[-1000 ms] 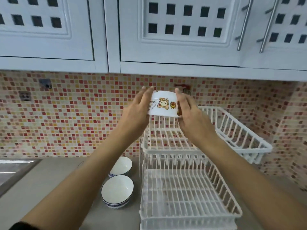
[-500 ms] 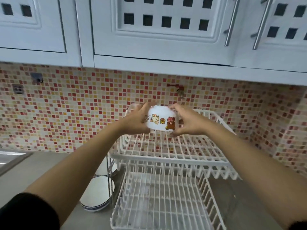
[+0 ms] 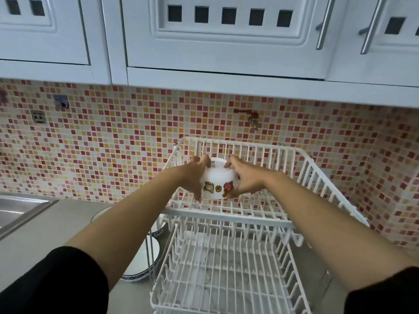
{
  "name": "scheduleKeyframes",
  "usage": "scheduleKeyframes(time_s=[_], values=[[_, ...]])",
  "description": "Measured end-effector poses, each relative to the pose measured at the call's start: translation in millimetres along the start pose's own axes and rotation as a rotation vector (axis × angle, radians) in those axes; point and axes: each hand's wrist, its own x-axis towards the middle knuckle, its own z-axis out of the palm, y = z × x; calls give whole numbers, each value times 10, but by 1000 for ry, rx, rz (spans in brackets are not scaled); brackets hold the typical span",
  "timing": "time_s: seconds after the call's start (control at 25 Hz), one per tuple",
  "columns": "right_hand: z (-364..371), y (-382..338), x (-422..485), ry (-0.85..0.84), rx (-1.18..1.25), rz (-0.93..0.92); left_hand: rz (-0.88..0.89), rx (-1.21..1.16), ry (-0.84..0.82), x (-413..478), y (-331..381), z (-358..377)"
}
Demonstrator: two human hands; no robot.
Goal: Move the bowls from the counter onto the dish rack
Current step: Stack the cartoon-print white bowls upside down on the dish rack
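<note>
A white cartoon bowl (image 3: pixel 216 180) with small animal prints is upside down inside the top tier of the white dish rack (image 3: pixel 322 177), low over its wires. My left hand (image 3: pixel 192 175) grips its left side and my right hand (image 3: pixel 246 177) its right side. Whether the bowl touches the rack wires is hidden by my hands. Two white blue-rimmed bowls (image 3: pixel 140 261) sit on the grey counter left of the rack, partly hidden behind my left forearm and the rack post.
The rack's lower tier (image 3: pixel 222 279) holds nothing. A steel sink (image 3: pixel 18 209) lies at the far left. White wall cabinets (image 3: pixel 226 41) hang overhead, and a red tap (image 3: pixel 251 115) sticks out of the mosaic tile wall behind the rack.
Both hands have lowered the cartoon bowl from above the rack down into the top tier. My view has shifted forward and closer to the rack.
</note>
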Motion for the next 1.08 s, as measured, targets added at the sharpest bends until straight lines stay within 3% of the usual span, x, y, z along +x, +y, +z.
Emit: scheduleKeyframes(time_s=[0.4, 0.56, 0.76, 0.92, 1.08], values=[[-167, -126, 8, -63, 82, 142, 43, -38, -59, -59, -52, -143], [-290, -531, 116, 113, 0, 90, 54, -43, 146, -287, -255, -501], [-178, -1556, 641, 218, -19, -85, -152, -27, 315, -762, -1026, -818], [235, -2475, 1051, 199, -64, -137, -342, -38, 299, -1285, -1782, -770], [1133, -3124, 1264, 107, -1, -162, -505, -22, 210, -1802, -2509, -356]])
